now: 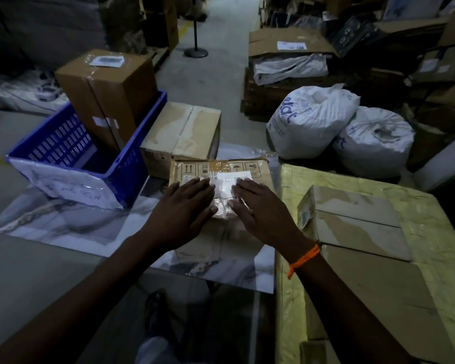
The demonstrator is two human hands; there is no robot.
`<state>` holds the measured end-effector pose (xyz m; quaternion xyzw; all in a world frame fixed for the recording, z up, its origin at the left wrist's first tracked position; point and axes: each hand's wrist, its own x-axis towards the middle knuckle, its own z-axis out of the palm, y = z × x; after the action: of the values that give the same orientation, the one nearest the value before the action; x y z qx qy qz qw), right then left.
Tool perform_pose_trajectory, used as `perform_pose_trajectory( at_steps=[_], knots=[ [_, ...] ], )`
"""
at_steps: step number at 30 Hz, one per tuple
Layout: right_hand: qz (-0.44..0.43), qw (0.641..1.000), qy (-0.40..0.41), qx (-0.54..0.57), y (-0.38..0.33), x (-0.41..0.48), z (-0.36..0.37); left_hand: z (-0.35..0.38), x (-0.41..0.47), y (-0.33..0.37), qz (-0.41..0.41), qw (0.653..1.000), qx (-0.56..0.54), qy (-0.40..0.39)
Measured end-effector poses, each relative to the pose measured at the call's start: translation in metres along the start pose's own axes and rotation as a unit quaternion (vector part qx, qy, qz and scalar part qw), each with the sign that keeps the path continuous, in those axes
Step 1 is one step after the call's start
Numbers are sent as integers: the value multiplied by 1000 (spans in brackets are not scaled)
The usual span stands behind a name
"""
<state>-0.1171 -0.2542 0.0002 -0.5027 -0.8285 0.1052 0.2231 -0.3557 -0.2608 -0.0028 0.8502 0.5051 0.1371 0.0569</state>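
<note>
**Cardboard Parcel: Seating the Label Under Film**

Cardboard parcel [221, 168] lies flat on a marbled slab [63, 224], directly ahead of the operator. A white label [234, 177] sits on its top face under clear film, below a printed row of handling symbols.

**Hand state.** The left hand [184, 206] and the right hand [260, 208] both rest palm-down on the top face, side by side, with the label between the fingertips and partly under them. Neither grip is closed: the fingers lie straight, and nothing is pinched or lifted.

**Surroundings.** Seen from the parcel, a blue crate [132, 158] stands at 10 o'clock and holds a tall box [108, 93]. A taped box [184, 130] sits at 11 o'clock, just beside the far edge; contact cannot be confirmed. Two white sacks [310, 119] lie at 2 o'clock, apart from the parcel. A yellow-wrapped bundle [300, 185] lies just beside it at 3 o'clock.

**Procedure (judged from the pose).** The step in hand appears to be smoothing the film over the label.

1. The operator should hold both palms flat and load them evenly.
2. Strokes should run from the label's centre outward, toward 9 and 3 o'clock, so that air leaves at the edges.
3. The film looks crinkled near the thumbs, so that patch is best worked last, with the fingertips.
4. Pressure should go downward, not forward, because the slab looks glossy and the parcel may slide toward 12 o'clock.
5. A crease across the print would likely hinder scanning.
</note>
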Motion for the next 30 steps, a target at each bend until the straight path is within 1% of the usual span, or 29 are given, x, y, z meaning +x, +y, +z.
perform_pose_trajectory(
  at_steps=[2, 4, 7, 11, 14, 16, 18, 19, 20, 21, 22, 23, 24, 26, 30],
  knots=[
    [-5, 1000, 28, -13, 9, -15, 0, 2, -10, -2, 12, 1000, 10, 4],
    [-3, 999, 32, -23, 16, -27, 3, 8, -16, -4, 28, 999, 25, 9],
    [12, 999, 35, -34, 19, -37, 11, 13, -18, -3, 30, 999, 29, 8],
    [21, 999, 32, -26, 19, -37, 17, 18, -19, -4, 23, 1000, 3, 18],
    [29, 998, 39, 38, 22, -34, 11, 17, -17, 2, -11, 997, -52, 56],
    [47, 996, 57, 55, 18, -28, 0, 16, -13, 3, -75, 987, -120, 76],
    [104, 991, 77, 28, 21, -19, -5, 16, -7, -2, -151, 962, -211, 85],
    [153, 985, 74, 29, 25, -13, -8, 14, -4, -7, -188, 939, -269, 101],
    [207, 975, 58, 59, 30, -7, -10, 11, 0, -11, -228, 904, -341, 118],
    [258, 958, 38, 119, 32, -1, -13, 7, 2, -13, -264, 857, -426, 120],
    [296, 935, 23, 196, 37, 1, -14, 3, 4, -13, -289, 809, -504, 94],
    [316, 912, 4, 263, 38, 2, -14, -1, 6, -13, -302, 771, -558, 59],
    [315, 896, -6, 313, 38, 0, -14, -5, 6, -10, -303, 753, -583, 31],
    [304, 890, 20, 339, 37, -8, -13, -7, 3, -6, -294, 753, -588, 14],
    [309, 875, 80, 364, 37, -29, -21, 2, -1, 9, -258, 750, -608, 32]
  ],
)
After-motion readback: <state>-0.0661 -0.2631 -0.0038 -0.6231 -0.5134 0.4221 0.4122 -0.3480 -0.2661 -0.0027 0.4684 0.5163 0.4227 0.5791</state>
